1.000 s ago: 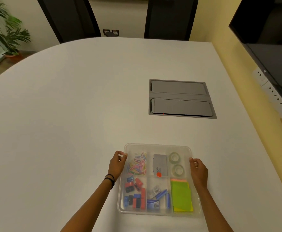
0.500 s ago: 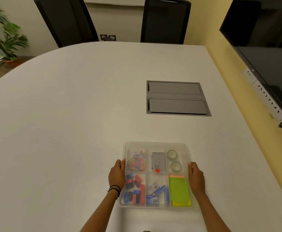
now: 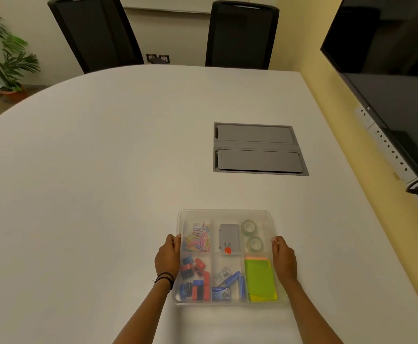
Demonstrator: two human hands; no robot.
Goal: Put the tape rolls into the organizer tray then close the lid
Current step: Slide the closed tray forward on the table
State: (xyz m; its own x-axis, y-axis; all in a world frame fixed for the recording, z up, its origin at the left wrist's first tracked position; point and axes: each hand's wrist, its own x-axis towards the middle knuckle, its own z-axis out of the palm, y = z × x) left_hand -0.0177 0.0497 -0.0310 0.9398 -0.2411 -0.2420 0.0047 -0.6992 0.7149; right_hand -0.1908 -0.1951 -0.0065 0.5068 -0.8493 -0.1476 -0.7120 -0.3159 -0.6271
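Note:
The clear organizer tray (image 3: 224, 214) lies on the white table near me, with a frosted lid resting over it. Two clear tape rolls (image 3: 248, 225) (image 3: 254, 243) sit in its far right compartment, one behind the other. My left hand (image 3: 167, 256) presses flat against the tray's left edge, fingers together. My right hand (image 3: 284, 258) rests against the right edge the same way. Paper clips, a grey box, binder clips, staples and green sticky notes fill the other compartments.
A grey cable hatch (image 3: 257, 148) is set into the table (image 3: 91, 170) beyond the tray. Two black chairs (image 3: 240, 33) stand at the far end. A dark wall screen (image 3: 389, 83) hangs on the right, a potted plant (image 3: 1, 53) at far left.
Both hands slid a little toward me along the tray's sides. My view tilted up, showing more of the chairs. The tray has stayed in place.

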